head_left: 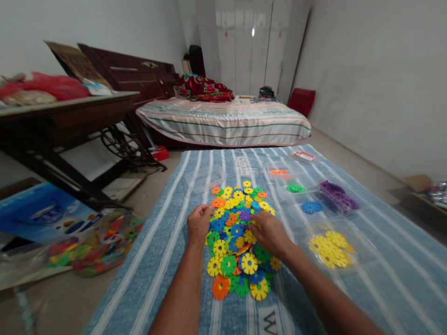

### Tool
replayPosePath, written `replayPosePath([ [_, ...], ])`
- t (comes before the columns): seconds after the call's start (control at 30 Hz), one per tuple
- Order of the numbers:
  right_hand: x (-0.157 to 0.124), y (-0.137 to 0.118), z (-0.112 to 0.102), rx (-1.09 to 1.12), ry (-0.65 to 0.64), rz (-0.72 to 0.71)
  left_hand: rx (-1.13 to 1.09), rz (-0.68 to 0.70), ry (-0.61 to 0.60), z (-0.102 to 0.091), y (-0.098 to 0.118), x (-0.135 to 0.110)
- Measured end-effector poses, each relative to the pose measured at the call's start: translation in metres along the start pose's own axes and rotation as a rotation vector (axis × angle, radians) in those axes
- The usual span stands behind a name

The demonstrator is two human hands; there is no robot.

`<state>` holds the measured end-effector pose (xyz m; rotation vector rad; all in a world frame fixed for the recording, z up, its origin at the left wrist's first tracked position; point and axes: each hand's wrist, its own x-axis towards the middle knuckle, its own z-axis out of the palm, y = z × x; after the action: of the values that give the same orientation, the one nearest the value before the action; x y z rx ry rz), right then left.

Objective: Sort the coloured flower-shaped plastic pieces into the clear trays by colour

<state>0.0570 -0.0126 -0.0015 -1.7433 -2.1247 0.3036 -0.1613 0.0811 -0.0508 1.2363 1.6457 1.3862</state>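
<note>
A heap of flat plastic snowflake discs [237, 237] in yellow, blue, green, orange and purple lies on a blue striped cloth [167, 242]. My left hand [199, 224] rests at the heap's left edge, fingers curled shut on something I cannot make out. My right hand [268, 232] lies on the heap's right side with fingers bent down among the discs; what they pinch is hidden. To the right lie separate groups: yellow discs [331, 249], blue discs [310, 207], green discs [295, 188], orange discs [278, 172] and purple discs [338, 194].
A clear empty tray [205, 179] sits beyond the heap. A bag of more discs [101, 244] lies on the floor at left. A dark table [66, 121] stands at left, a bed [226, 121] behind, and a cardboard box [421, 184] at right.
</note>
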Motion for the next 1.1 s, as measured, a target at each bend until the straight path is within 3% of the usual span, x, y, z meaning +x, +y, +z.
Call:
replayPosePath([
  [0.23, 0.036, -0.013, 0.012, -0.055, -0.079, -0.030, -0.029, 0.002, -0.006, -0.002, -0.002, 0.001],
  [0.43, 0.031, -0.009, 0.025, -0.016, -0.009, -0.069, -0.018, 0.003, -0.003, -0.003, 0.002, 0.000],
  [0.63, 0.014, -0.006, 0.019, -0.016, 0.109, -0.125, -0.008, -0.027, -0.008, -0.003, 0.008, 0.002],
  [0.83, -0.004, 0.019, -0.008, -0.019, 0.217, -0.085, -0.005, -0.070, -0.002, -0.005, 0.013, 0.006],
  [0.97, -0.009, 0.066, -0.044, -0.079, 0.285, 0.015, -0.014, -0.045, -0.013, -0.006, 0.013, 0.007],
  [1.1, -0.008, 0.124, -0.095, -0.268, 0.378, 0.253, -0.004, -0.034, -0.002, -0.006, 0.011, 0.008],
])
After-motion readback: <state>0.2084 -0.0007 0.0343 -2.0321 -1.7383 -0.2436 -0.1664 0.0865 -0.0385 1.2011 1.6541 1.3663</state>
